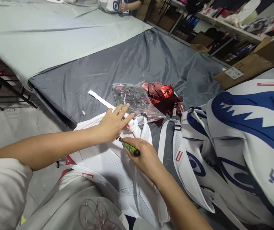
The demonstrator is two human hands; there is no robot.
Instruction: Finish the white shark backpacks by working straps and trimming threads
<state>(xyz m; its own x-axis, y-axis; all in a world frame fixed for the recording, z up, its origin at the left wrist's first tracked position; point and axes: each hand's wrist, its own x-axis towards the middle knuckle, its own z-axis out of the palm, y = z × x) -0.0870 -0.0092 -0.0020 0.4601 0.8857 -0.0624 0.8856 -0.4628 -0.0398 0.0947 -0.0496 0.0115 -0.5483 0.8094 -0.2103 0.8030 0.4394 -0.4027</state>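
Note:
A white backpack (113,163) with mesh padding and straps lies across my lap and the table edge. My left hand (113,123) rests on its upper part, fingers spread. Just below, my right hand (144,155) is closed around a short green-and-black handheld tool (131,148), its tip against the white fabric near the top seam. I cannot make out the tool's exact kind. A loose white strap (101,99) runs out from the backpack beyond my left hand.
A clear plastic bag (132,95) and crumpled red foil packaging (163,94) lie ahead on the grey cloth. White backpacks with blue shark patterns (249,127) are piled on the right. A cardboard box (254,64) stands behind them. Another person's hand (124,6) is at the far table.

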